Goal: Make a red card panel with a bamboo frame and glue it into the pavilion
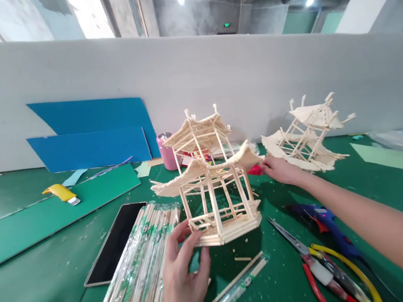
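1. Fingers (185, 246) of the left hand (183, 286) are spread and slightly curled; the fingertips touch the front lower edge of the pagoda model (211, 184); nothing is pinched between them.
2. Just left of that hand lies a bundle of wrapped chopsticks (136, 275); a dark phone (115, 243) lies beside the bundle on the green mat (53, 272).
3. Right of the model base lie pliers (326, 268) and a blue glue gun (326, 223).
4. The pagoda model stands upright on the mat, between both hands.
5. The right hand (282, 169) is beyond the model's right eave; its fingertips close on a small red piece (254, 170) just beside the eave.
6. Farther right rests a second roof frame (308, 136), tilted.
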A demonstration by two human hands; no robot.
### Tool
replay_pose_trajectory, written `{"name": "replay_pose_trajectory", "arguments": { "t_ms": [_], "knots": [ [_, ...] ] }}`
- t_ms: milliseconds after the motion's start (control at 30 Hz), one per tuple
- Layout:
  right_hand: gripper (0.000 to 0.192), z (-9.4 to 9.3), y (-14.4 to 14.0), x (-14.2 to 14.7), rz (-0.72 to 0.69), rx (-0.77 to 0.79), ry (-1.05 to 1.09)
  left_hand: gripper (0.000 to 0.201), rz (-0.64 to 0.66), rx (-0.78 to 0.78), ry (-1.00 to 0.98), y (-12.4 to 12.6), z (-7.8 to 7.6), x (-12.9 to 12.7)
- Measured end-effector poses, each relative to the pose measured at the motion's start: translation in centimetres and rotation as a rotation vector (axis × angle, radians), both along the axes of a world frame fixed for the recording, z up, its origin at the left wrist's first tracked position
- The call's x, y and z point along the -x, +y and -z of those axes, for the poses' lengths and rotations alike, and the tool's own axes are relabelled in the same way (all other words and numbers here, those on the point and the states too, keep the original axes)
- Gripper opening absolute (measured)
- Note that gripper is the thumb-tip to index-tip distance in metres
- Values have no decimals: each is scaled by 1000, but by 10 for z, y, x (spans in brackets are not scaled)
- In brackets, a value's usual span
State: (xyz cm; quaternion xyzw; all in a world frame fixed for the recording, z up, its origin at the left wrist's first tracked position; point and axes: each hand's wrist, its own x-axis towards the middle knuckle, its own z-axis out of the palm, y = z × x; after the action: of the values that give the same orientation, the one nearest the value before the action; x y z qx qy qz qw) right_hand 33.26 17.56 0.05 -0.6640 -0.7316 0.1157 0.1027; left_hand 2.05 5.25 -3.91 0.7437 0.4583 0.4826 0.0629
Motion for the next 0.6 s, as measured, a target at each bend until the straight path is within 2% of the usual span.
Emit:
{"name": "replay_pose_trajectory", "arguments": {
  "t_ms": [167, 267, 367, 433, 500, 600],
  "knots": [
    [19, -18, -60, -16, 27, 61, 179, 42, -145, -106, 52, -17, -16, 0],
    [24, -26, -103, -16, -28, 119, 292, 41, -101, -125, 36, -37, -27, -5],
    [24, -33, -143, -7, -111, 211, 401, 34, 92, 62, -35, -59, -27, -18],
    [24, -36, -165, 3, -163, 334, 574, 33, 124, 246, -205, -71, -22, -29],
    [24, -37, -183, 13, -198, 471, 734, 50, 185, 453, -372, -79, -16, -40],
    [23, -36, -199, 26, -221, 512, 760, 56, 341, 743, -617, -84, -13, -49]
  ]
}}
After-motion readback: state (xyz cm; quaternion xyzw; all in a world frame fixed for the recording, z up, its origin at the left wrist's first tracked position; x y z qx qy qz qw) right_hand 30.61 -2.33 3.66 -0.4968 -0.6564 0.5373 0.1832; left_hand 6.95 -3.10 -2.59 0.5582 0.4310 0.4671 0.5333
